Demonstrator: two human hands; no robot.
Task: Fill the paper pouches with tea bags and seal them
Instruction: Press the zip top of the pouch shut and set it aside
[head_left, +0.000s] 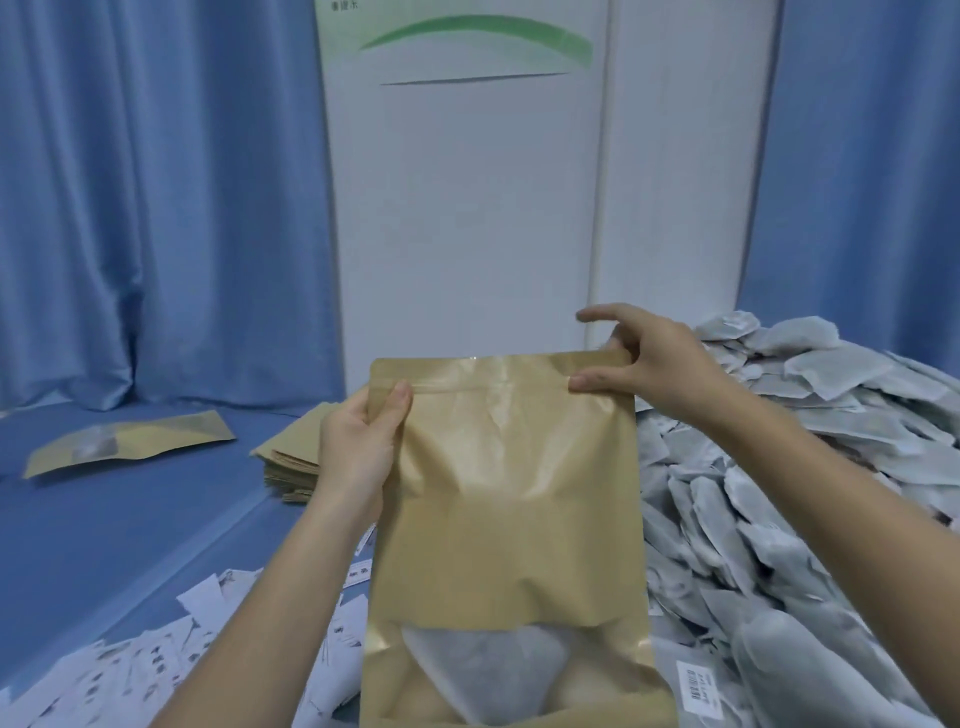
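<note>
Centre of view, upright: kraft paper pouch (511, 519), held up w/ both hands above a blue table (104, 519). Left hand (358, 447) grips the pouch's upper left edge, thumb (395, 402) on the front at the zip strip, other fingers behind and hidden. Right hand (649, 358) pinches the top right corner: thumb on the front, index finger raised and extended above the rim. Through the clear window (498, 680) near the pouch's base, one grey tea bag (483, 670) is visible inside. Loose tea bags form a large heap (805, 493) at right. Flat empty pouches are stacked (291, 462) behind the left hand; one pouch (130, 441) lies apart at far left. White printed labels (156, 665) are scattered at lower left. Blue curtains (156, 182) and a white panel (467, 208) form the bkgd.
</note>
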